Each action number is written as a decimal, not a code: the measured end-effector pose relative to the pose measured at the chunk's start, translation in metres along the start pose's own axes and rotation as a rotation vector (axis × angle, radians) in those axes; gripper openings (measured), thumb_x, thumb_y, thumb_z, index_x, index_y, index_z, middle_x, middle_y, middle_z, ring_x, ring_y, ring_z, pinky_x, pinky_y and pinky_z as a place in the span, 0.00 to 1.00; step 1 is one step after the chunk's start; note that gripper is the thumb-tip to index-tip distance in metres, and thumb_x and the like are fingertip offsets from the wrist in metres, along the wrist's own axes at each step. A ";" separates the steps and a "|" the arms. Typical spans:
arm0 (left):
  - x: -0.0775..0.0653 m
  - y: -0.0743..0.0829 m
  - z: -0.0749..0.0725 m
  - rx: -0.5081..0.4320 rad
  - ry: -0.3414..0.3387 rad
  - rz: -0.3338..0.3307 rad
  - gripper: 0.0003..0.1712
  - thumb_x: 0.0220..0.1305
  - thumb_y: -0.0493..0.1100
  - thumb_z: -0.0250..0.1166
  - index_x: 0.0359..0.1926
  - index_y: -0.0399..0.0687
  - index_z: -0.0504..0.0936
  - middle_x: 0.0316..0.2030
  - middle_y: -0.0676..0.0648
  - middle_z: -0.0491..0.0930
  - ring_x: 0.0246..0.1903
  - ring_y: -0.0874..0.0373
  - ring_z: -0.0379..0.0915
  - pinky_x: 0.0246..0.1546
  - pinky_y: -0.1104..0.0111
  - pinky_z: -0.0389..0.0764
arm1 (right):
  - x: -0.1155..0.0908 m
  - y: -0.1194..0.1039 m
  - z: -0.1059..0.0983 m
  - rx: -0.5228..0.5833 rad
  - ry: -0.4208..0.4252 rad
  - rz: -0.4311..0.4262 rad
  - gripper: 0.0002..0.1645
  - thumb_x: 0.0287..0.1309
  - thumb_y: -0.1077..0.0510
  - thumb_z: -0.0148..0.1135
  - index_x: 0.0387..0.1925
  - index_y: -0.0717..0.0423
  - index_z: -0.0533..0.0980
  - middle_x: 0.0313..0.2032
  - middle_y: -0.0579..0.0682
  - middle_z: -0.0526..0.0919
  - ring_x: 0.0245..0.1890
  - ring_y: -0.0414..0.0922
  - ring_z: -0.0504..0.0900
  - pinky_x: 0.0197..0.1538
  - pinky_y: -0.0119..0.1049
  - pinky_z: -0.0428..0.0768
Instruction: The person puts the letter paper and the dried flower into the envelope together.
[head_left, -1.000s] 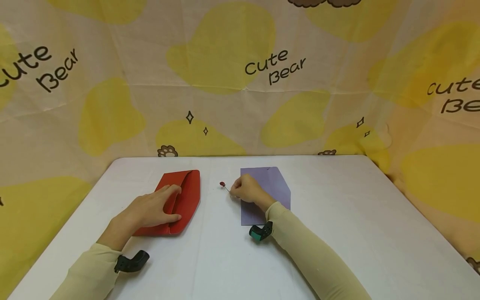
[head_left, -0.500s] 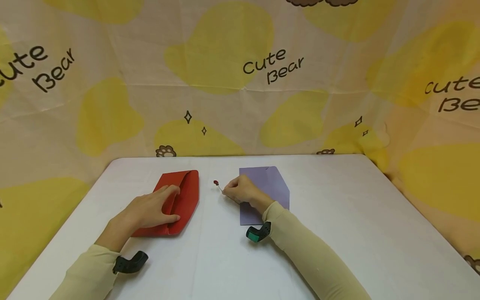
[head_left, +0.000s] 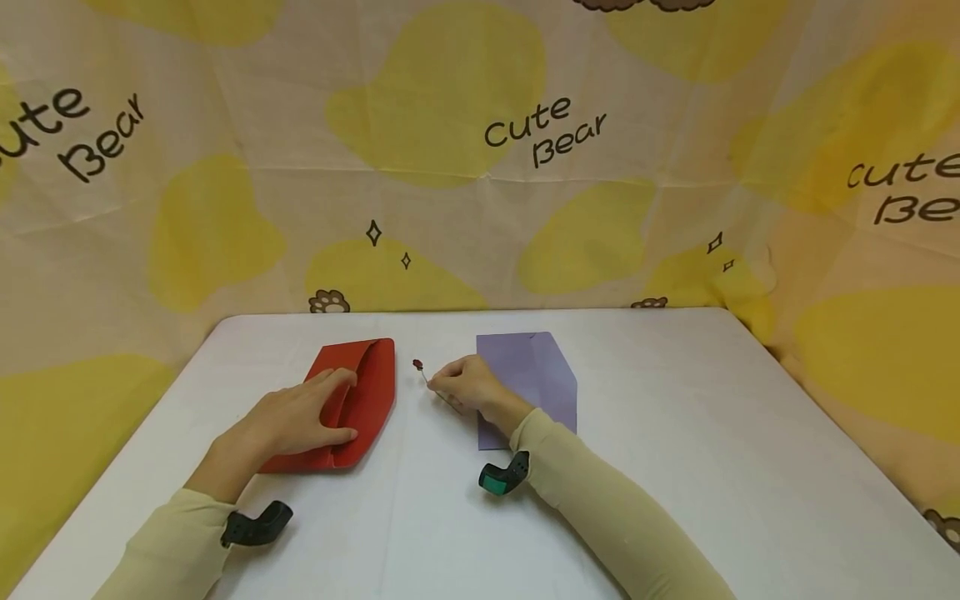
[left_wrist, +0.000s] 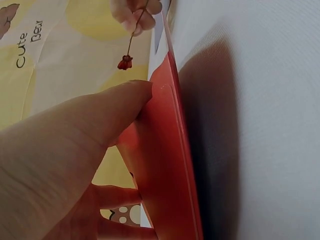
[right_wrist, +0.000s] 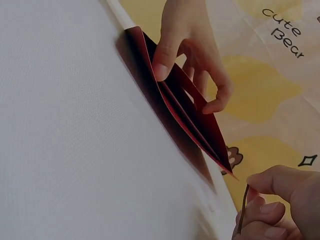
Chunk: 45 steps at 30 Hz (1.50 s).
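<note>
My left hand (head_left: pixel 292 417) grips the red envelope (head_left: pixel 375 400) at the left of the table, thumb and curved index finger spread along its mouth. In the right wrist view the envelope's pocket (right_wrist: pixel 187 107) gapes, dark inside. My right hand (head_left: pixel 472 387) pinches the thin stem of a small red flower (head_left: pixel 417 365) between thumb and fingertips. The flower head points left toward the envelope, with a gap between them. In the left wrist view the flower (left_wrist: pixel 125 62) hangs head-down beyond my left thumb. Right of the flower lies a purple envelope (head_left: pixel 536 375), partly under my right forearm.
The white table (head_left: pixel 720 433) has a far edge close to a yellow patterned cloth backdrop (head_left: pixel 450 167) with bear lettering. A black wrist device (head_left: pixel 257 525) is on my left sleeve, another black device (head_left: pixel 504 473) on the right.
My right hand has moved left with the flower, off part of the purple envelope and closer to the red one. The left hand keeps its place on the red envelope.
</note>
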<state>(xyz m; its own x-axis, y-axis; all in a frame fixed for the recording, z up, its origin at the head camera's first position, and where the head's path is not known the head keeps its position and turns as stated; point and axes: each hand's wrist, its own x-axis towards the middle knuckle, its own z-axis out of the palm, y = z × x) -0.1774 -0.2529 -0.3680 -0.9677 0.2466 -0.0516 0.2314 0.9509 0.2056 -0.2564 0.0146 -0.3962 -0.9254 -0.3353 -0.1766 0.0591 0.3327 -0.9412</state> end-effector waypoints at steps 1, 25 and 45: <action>0.000 0.000 0.000 0.000 0.001 -0.001 0.42 0.53 0.63 0.73 0.65 0.57 0.67 0.63 0.42 0.74 0.46 0.47 0.78 0.41 0.47 0.82 | 0.000 -0.001 0.002 0.014 -0.003 -0.001 0.08 0.57 0.60 0.70 0.34 0.64 0.85 0.20 0.43 0.73 0.19 0.37 0.67 0.22 0.27 0.65; -0.001 -0.003 0.004 0.008 0.013 0.012 0.43 0.52 0.62 0.75 0.65 0.55 0.68 0.60 0.41 0.75 0.43 0.49 0.77 0.38 0.48 0.83 | -0.002 -0.011 0.036 0.243 -0.052 -0.005 0.11 0.60 0.67 0.62 0.38 0.75 0.82 0.14 0.43 0.72 0.14 0.34 0.67 0.19 0.23 0.67; 0.003 -0.001 0.001 0.019 0.007 0.019 0.44 0.51 0.63 0.75 0.65 0.55 0.67 0.60 0.40 0.76 0.39 0.51 0.78 0.38 0.47 0.83 | 0.002 -0.022 0.064 0.448 -0.070 0.115 0.04 0.60 0.66 0.64 0.32 0.67 0.82 0.12 0.43 0.70 0.13 0.32 0.66 0.19 0.21 0.67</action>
<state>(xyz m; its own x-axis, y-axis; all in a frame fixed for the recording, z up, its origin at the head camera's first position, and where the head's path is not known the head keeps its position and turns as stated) -0.1805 -0.2524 -0.3697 -0.9639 0.2632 -0.0407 0.2513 0.9495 0.1881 -0.2352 -0.0502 -0.3941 -0.8767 -0.3827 -0.2915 0.3297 -0.0368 -0.9434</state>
